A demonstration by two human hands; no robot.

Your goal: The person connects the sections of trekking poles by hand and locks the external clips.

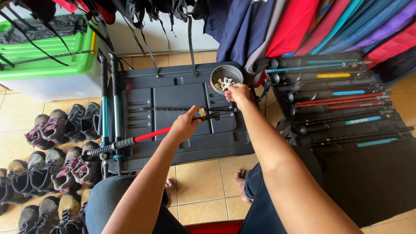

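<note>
1. Head camera: we saw our left hand (185,125) closed around a red trekking pole (151,133), gripping it near its black locking end, which pointed toward 3 o'clock.
2. The pole's dark handle lay off toward 8 o'clock, over the edge of a dark grey plastic lid (182,143).
3. Our right hand (238,93) was at the rim of a round grey bowl (219,73) at 12 o'clock on the lid, fingers pinched on small pale parts (225,83); we could not tell how firmly.
4. A thin black rod (173,108) lay across the lid just beyond the left hand.
5. Rows of hiking boots (56,169) stood at 9 o'clock, and a rack of poles (338,104) lay at 3 o'clock.
</note>
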